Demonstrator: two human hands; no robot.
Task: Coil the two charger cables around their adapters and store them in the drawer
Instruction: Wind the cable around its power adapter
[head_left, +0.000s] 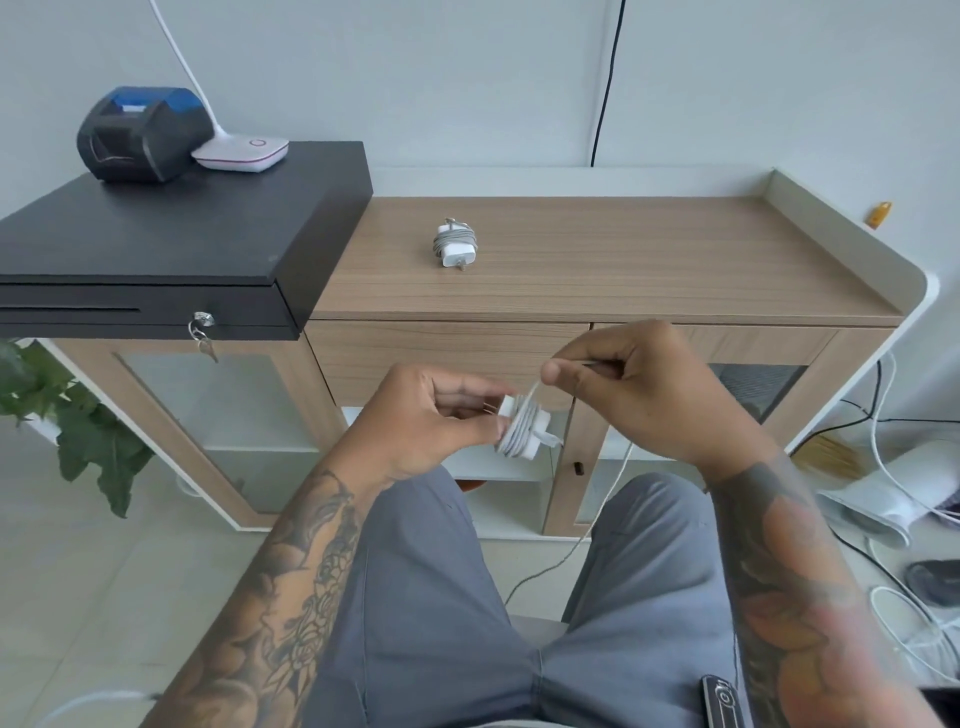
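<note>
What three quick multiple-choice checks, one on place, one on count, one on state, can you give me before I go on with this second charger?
1. Where is the finished coiled charger?
A. on the wooden cabinet top
B. on the black cash drawer
C. on the floor

2. How many white adapters are in view?
A. one
B. two
C. three

3. What state is the cable of the adapter in the hands?
A. fully wound
B. not yet started
C. partly wound, with a tail hanging

Answers: 1 A, it lies alone on the wood surface. 2 B, one on the cabinet, one gripped by the left hand. 3 C, the right hand pinches the cable while loose cable trails down between the knees.
</note>
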